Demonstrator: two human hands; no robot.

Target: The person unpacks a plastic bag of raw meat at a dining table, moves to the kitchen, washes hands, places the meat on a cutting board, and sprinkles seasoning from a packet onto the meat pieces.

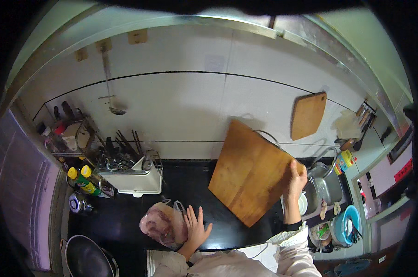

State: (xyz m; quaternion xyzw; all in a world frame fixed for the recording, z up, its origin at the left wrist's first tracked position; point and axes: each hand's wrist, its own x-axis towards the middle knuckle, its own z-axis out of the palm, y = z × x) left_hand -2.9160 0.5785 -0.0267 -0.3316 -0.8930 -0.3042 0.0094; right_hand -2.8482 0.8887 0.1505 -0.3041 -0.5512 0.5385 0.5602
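Observation:
My right hand [297,181] grips the right corner of a large wooden cutting board [252,173], which is lifted and tilted above the black countertop [184,180]. A curved metal handle [269,135] shows at the board's upper edge. My left hand [196,228] lies with fingers spread against the right side of a clear plastic bag of raw meat [162,225]. The bag rests on the counter close to my body, with its loose plastic ends pointing to the wall. The board hides part of the counter and wall behind it.
Left stand a white utensil holder [136,181] with chopsticks, yellow-capped bottles [80,178], a glass jar [79,204] and a wok [87,258]. A smaller cutting board [308,116] hangs on the wall. To the right are the metal sink [328,190] and a blue basin [352,216].

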